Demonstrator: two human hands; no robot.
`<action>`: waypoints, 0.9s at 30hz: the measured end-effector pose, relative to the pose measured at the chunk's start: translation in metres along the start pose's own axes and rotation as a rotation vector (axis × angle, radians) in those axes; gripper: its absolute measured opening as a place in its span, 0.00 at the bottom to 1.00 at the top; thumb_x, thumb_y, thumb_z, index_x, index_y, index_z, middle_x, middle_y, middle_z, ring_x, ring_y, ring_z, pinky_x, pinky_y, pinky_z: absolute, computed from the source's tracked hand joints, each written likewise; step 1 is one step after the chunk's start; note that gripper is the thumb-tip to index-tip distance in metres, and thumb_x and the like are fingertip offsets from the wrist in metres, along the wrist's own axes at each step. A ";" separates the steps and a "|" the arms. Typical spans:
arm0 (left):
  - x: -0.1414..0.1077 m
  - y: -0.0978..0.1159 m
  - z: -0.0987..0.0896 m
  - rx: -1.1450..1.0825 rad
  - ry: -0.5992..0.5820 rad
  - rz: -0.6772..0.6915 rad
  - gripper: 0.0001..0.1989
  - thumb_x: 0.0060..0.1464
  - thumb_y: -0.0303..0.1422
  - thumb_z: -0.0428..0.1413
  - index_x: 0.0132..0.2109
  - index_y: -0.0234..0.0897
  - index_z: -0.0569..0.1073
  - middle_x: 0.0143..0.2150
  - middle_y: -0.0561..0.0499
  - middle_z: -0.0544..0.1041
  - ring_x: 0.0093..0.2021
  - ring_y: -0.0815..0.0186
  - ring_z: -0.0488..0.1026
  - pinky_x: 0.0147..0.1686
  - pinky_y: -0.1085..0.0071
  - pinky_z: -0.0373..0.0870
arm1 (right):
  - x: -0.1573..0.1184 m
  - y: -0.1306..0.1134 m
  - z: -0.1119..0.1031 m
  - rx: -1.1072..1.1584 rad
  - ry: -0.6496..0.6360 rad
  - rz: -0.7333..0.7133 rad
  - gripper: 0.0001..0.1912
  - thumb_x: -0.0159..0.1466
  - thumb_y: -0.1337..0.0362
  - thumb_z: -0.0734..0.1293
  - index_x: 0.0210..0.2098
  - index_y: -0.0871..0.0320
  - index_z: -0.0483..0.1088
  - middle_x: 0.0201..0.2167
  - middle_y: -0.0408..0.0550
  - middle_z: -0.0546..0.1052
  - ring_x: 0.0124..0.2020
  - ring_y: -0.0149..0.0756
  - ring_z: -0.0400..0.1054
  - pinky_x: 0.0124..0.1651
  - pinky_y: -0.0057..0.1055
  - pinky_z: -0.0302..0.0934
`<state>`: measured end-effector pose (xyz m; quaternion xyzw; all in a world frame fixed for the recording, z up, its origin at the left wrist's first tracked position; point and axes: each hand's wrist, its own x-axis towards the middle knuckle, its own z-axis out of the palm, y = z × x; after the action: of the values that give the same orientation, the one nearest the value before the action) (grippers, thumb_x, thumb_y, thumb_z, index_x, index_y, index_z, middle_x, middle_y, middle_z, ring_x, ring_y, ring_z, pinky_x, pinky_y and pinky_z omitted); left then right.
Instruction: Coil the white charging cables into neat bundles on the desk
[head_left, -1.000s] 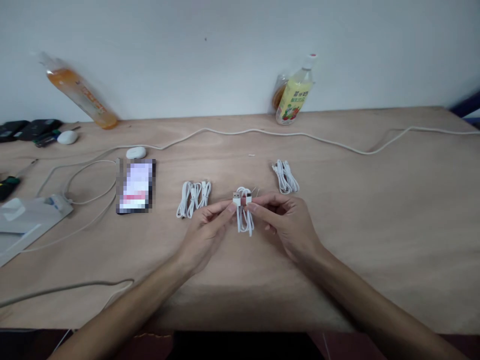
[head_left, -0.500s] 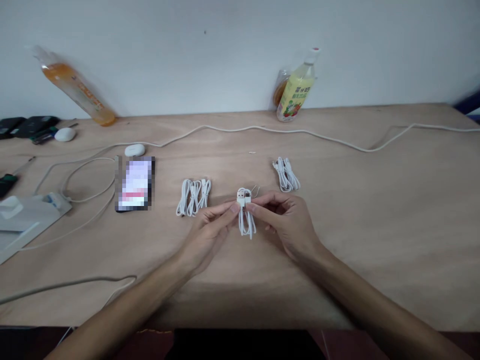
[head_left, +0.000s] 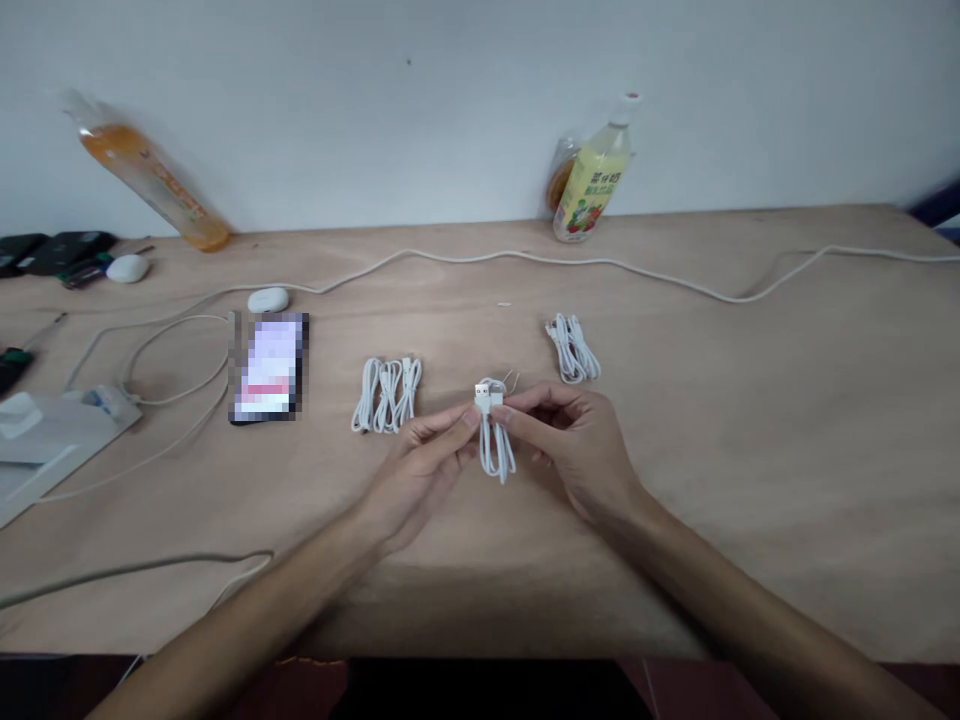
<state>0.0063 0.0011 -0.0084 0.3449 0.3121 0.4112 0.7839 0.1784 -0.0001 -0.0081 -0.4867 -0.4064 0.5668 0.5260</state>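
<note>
Between front and back edges of the surface (head_left: 750,430), left hand (head_left: 412,465) and right hand (head_left: 589,445) pinch a coiled cable (head_left: 496,458) by its plugs (head_left: 482,391), apparently so both ends align.

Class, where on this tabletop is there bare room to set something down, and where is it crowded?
The widest free patch lies right of the right hand, in front of the long white cable. A smaller one separates that cable from the left cable bundles. The left side is crowded: phone, white case, white packaging.
</note>
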 end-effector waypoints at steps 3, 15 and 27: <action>0.000 0.000 -0.001 -0.007 -0.008 -0.004 0.13 0.64 0.42 0.68 0.48 0.39 0.90 0.49 0.41 0.87 0.55 0.52 0.79 0.59 0.56 0.72 | 0.000 0.000 0.000 -0.015 0.008 0.003 0.14 0.52 0.52 0.85 0.27 0.53 0.83 0.25 0.44 0.81 0.26 0.34 0.73 0.25 0.30 0.69; 0.000 -0.001 -0.002 -0.023 0.007 -0.015 0.13 0.63 0.42 0.70 0.46 0.38 0.90 0.46 0.41 0.87 0.53 0.53 0.80 0.59 0.57 0.71 | 0.001 0.001 -0.001 -0.015 -0.003 0.011 0.16 0.52 0.50 0.85 0.27 0.53 0.83 0.25 0.44 0.81 0.25 0.33 0.71 0.24 0.29 0.67; 0.001 -0.001 -0.001 -0.003 0.019 -0.008 0.13 0.62 0.43 0.70 0.45 0.38 0.90 0.47 0.41 0.87 0.55 0.52 0.80 0.59 0.55 0.72 | 0.001 0.001 -0.001 -0.035 -0.004 0.001 0.17 0.51 0.48 0.85 0.28 0.53 0.82 0.24 0.44 0.81 0.23 0.31 0.69 0.23 0.28 0.65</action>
<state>0.0062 0.0020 -0.0099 0.3386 0.3201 0.4119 0.7831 0.1796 0.0006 -0.0093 -0.4948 -0.4170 0.5612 0.5162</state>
